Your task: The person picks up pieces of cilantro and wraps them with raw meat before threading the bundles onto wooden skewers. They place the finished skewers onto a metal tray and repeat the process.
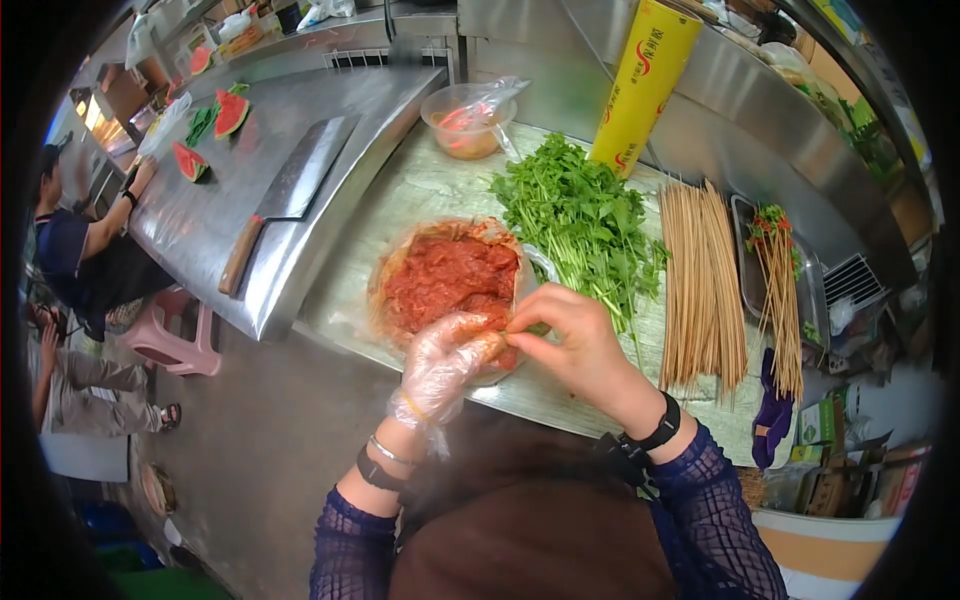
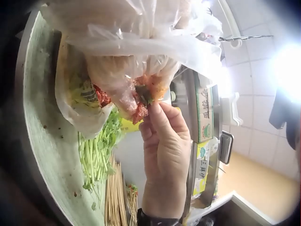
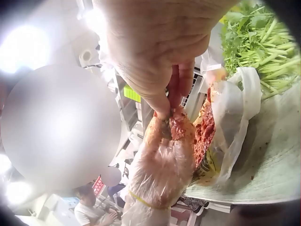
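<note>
Item 1: L grip, hand in clear plastic glove w/ yellow band (image 1: 440, 360). State: narrow, fingers bent, holding small piece of red-coated meat (image 3: 178, 129) at fingertips; small dark-green bit (image 2: 146, 94) sits against the meat.

Item 2: R grip, bare hand w/ black wristband (image 1: 575, 345). State: narrow, thumb & fingers pinching green bit at glove's fingertips; exact contact partly hidden.

Item 3: mound of red-coated meat (image 1: 450, 275) in open whitish plastic bag (image 3: 230, 117), on pale-green tabletop (image 1: 345, 300). Held piece is above near edge of bag, betw. both hands, apart from mound.

Item 4: leafy green herbs w/ pale stems (image 1: 570, 200), beyond R hand, beside bag.

Item 5: row of thin wooden skewers (image 1: 700, 290), R of herbs; metal tray w/ dark interior (image 1: 745, 270) alongside.

Item 6: clear plastic bowl (image 1: 462, 140), far side, beyond mound; tall yellow printed box (image 1: 645, 85) behind herbs.

Item 7: wide-bladed cleaver w/ wooden handle (image 1: 305, 180), on steel table (image 1: 190, 240), L side, nr. watermelon wedges (image 1: 230, 115).
</note>
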Available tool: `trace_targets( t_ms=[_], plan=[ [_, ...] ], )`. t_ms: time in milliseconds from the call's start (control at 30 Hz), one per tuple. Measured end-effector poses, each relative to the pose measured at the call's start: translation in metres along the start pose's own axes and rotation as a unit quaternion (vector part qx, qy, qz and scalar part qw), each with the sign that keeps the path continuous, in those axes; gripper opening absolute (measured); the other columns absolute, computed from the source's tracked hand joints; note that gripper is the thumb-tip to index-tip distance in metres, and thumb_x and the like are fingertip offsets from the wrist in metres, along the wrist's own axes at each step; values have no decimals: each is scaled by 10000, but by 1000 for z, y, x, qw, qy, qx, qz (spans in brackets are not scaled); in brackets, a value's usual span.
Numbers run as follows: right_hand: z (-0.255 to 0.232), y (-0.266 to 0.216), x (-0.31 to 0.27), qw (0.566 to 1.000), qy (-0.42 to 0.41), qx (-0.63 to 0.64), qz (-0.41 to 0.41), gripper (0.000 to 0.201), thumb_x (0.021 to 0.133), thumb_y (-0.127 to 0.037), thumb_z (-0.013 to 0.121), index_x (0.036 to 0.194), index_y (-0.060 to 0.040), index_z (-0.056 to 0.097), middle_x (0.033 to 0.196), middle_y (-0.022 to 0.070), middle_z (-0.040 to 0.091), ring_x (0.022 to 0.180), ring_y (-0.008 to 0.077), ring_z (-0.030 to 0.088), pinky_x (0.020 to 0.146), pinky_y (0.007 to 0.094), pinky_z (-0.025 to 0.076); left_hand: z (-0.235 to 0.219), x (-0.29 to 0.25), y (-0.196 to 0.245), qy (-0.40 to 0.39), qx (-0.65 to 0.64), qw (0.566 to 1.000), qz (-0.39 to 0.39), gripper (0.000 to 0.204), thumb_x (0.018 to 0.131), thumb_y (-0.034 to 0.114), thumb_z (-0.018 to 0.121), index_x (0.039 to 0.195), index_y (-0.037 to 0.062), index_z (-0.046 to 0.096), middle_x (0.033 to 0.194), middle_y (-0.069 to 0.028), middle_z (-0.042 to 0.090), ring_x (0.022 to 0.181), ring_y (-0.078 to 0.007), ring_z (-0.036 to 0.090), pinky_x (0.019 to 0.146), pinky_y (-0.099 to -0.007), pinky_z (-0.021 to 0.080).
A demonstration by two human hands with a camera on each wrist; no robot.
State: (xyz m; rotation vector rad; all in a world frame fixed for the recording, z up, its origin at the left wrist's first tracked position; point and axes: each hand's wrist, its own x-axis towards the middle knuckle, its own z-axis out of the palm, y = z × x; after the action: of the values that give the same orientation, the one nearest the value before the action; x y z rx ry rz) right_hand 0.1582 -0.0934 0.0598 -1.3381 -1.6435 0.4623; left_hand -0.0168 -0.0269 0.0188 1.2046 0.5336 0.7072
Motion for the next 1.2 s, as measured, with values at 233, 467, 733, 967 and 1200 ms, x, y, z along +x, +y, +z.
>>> trace_targets(
  t_ms=[233, 467, 733, 967, 1200],
  plan=[
    [2, 14, -5, 999, 44, 19, 24, 159, 738, -29, 707, 882, -19, 640, 893, 71, 599, 745, 138, 590, 656, 256, 473, 0, 9, -14, 68, 67, 994, 54, 234, 830, -11, 603, 1060, -37, 567, 990, -111, 618, 845, -179, 627, 752, -300, 537],
    [-67, 42, -38, 957, 136, -45, 252, 169, 816, -80, 622, 977, -31, 643, 970, 80, 625, 887, 173, 595, 777, 275, 474, -16, 41, -36, 81, 422, 847, 312, 214, 797, 114, 681, 992, 37, 639, 957, -79, 642, 893, -170, 615, 803, -318, 507],
    [-175, 110, -87, 820, 31, -497, 282, 354, 728, -242, 720, 876, 72, 646, 810, 218, 664, 706, 257, 636, 697, 400, 485, -8, 43, -22, 15, -25, 998, 61, 219, 892, 59, 559, 1087, -40, 561, 947, -54, 601, 849, -95, 581, 746, -253, 491],
    [-239, 201, -126, 859, 5, -326, 395, 206, 757, -148, 659, 791, 51, 622, 625, 132, 585, 488, 204, 520, 471, 336, 427, -5, 42, -25, 17, 0, 997, 76, 203, 889, 58, 562, 1071, -32, 560, 951, -50, 590, 832, -94, 586, 729, -253, 493],
    [-256, 227, -137, 864, 80, -211, 449, 249, 783, -119, 651, 967, 37, 588, 622, 79, 555, 458, 149, 484, 417, 283, 395, -6, 43, -25, 28, 26, 995, 93, 194, 880, 64, 577, 1052, -27, 568, 941, -50, 599, 839, -90, 582, 734, -252, 491]
  ],
)
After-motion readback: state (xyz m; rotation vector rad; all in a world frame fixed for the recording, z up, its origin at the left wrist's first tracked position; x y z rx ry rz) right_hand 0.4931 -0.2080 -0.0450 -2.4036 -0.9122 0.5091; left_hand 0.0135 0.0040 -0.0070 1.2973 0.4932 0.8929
